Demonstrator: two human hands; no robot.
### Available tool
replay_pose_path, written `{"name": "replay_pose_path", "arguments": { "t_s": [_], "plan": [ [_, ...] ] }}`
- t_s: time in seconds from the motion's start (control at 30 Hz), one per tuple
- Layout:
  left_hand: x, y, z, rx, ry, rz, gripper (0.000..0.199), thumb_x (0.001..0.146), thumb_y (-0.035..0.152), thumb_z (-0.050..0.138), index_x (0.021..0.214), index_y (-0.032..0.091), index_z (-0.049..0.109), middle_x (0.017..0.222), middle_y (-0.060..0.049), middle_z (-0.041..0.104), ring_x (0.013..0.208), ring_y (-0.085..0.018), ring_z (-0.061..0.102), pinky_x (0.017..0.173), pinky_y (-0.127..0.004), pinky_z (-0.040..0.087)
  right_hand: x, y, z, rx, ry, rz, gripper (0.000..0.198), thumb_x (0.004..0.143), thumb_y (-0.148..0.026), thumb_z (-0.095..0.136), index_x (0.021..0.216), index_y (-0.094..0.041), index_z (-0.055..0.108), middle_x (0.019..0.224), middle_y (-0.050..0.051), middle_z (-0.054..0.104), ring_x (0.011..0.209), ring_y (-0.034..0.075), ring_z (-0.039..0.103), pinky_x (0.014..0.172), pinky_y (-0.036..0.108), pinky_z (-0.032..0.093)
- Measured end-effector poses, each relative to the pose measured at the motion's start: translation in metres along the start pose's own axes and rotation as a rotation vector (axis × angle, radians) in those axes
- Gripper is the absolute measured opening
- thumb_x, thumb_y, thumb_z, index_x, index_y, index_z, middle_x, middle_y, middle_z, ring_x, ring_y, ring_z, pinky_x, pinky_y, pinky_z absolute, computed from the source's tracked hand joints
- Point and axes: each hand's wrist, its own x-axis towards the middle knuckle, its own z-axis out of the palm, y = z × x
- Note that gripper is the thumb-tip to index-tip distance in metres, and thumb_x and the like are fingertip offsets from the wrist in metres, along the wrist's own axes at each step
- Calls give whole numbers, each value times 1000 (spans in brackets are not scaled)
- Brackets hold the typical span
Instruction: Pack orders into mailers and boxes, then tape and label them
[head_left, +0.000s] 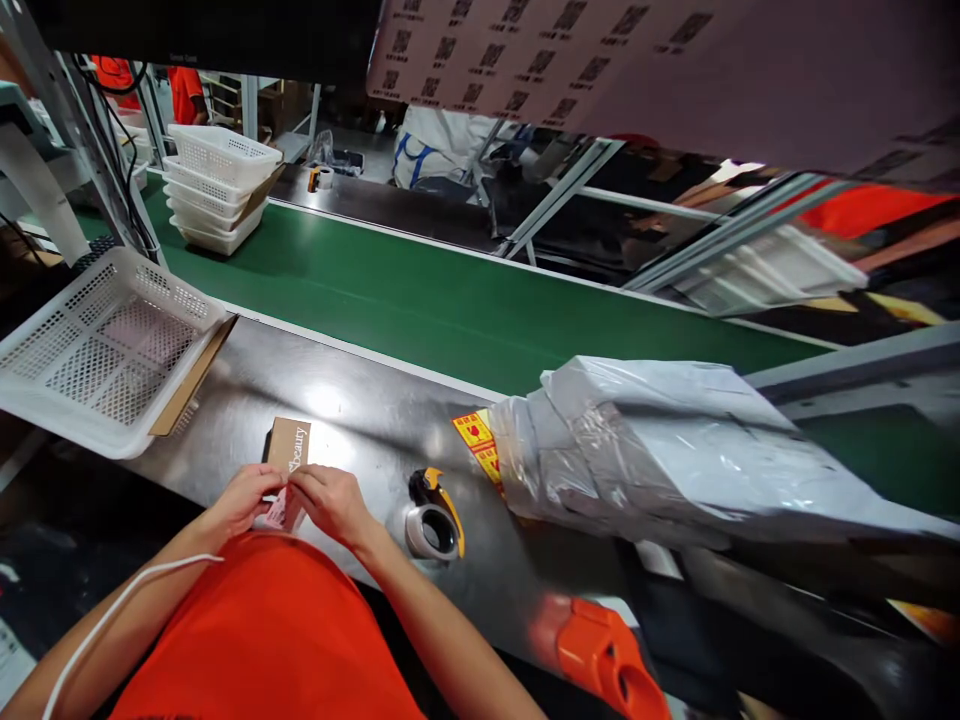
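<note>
Close to my body, at the front edge of the metal table, my left hand (249, 497) and my right hand (334, 503) meet with their fingertips pinched together. Between them is a small pink printed piece (277, 512), thin like paper or film; the fingers partly cover it, and its kind is unclear. Just beyond the fingertips lies a brown cardboard box (289, 440) with white lettering ending in "beauty". A tape dispenser (436, 520) with a yellow and black frame and a roll of clear tape rests to the right of my right hand.
A white basket (112, 425) stands at left, with stacked white baskets (217, 215) on the green conveyor belt (390, 290). A large plastic-wrapped bundle (645, 450) covers the table's right side. An orange tool (607, 650) lies front right. A sheet of codes (525, 60) hangs overhead.
</note>
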Motion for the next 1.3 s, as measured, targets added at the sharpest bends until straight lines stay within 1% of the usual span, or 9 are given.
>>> {"name": "replay_pose_path", "arguments": {
  "t_s": [0.17, 0.43, 0.6, 0.73, 0.83, 1.0, 1.13, 1.23, 1.3],
  "plan": [
    [3, -1, -1, -36, 4, -27, 30, 57, 34, 90, 73, 16, 73, 73, -2, 66, 74, -17, 58, 65, -28, 42, -4, 0, 2, -49, -41, -6, 26, 108, -18, 50, 109, -22, 76, 104, 4, 85, 80, 17, 77, 67, 27, 56],
    [7, -4, -3, -138, -22, -37, 34, 52, 29, 94, 70, 17, 68, 70, 0, 64, 74, -18, 59, 71, -31, 47, -5, 3, 2, -130, 96, -110, 29, 111, -20, 48, 117, -22, 77, 98, 4, 84, 72, 16, 74, 62, 27, 50],
    [4, -3, 0, -151, -36, -42, 41, 50, 32, 98, 75, 15, 72, 73, -2, 68, 74, -17, 59, 70, -31, 47, -3, 1, 3, 21, 53, -38, 22, 109, -22, 53, 113, -22, 75, 103, 6, 82, 85, 17, 74, 71, 27, 56],
    [1, -2, 0, -39, -52, -34, 54, 52, 51, 102, 78, 13, 73, 73, -2, 68, 71, -16, 62, 71, -30, 48, -1, 1, 2, 268, 34, 90, 14, 103, -17, 57, 107, -20, 70, 108, 9, 76, 95, 19, 73, 80, 28, 60],
    [-1, 2, -3, 91, -120, 5, 61, 58, 62, 99, 82, 11, 75, 78, -5, 71, 72, -18, 66, 71, -30, 51, 0, 3, 1, 316, 16, 60, 10, 97, -14, 61, 103, -20, 66, 106, 8, 73, 93, 18, 71, 77, 28, 59],
    [3, 4, -8, 265, -92, 43, 52, 58, 56, 94, 75, 14, 69, 76, -3, 68, 71, -16, 64, 68, -29, 51, -3, 6, 2, 196, 5, -72, 9, 102, -19, 61, 102, -21, 70, 106, 8, 72, 91, 20, 67, 75, 29, 56],
    [13, -13, -9, 372, -84, 89, 43, 65, 53, 82, 66, 19, 54, 63, 4, 53, 59, -10, 48, 58, -24, 38, -7, 6, 4, 136, -7, -59, 15, 105, -23, 59, 106, -22, 73, 109, 9, 72, 94, 21, 66, 80, 33, 55],
    [25, -28, -14, 383, -59, 84, 36, 70, 53, 70, 71, 20, 55, 66, 4, 51, 61, -11, 47, 58, -24, 38, -12, 0, 5, 224, 66, -65, 11, 104, -21, 59, 104, -21, 70, 116, 11, 75, 103, 24, 69, 86, 37, 57],
    [36, -34, -25, 408, 50, 61, 32, 77, 51, 64, 72, 21, 54, 67, 3, 50, 62, -13, 48, 57, -24, 39, -17, -9, 4, 344, 141, -98, 11, 103, -14, 58, 104, -22, 64, 114, 9, 78, 104, 22, 72, 93, 39, 58]
  ]
}}
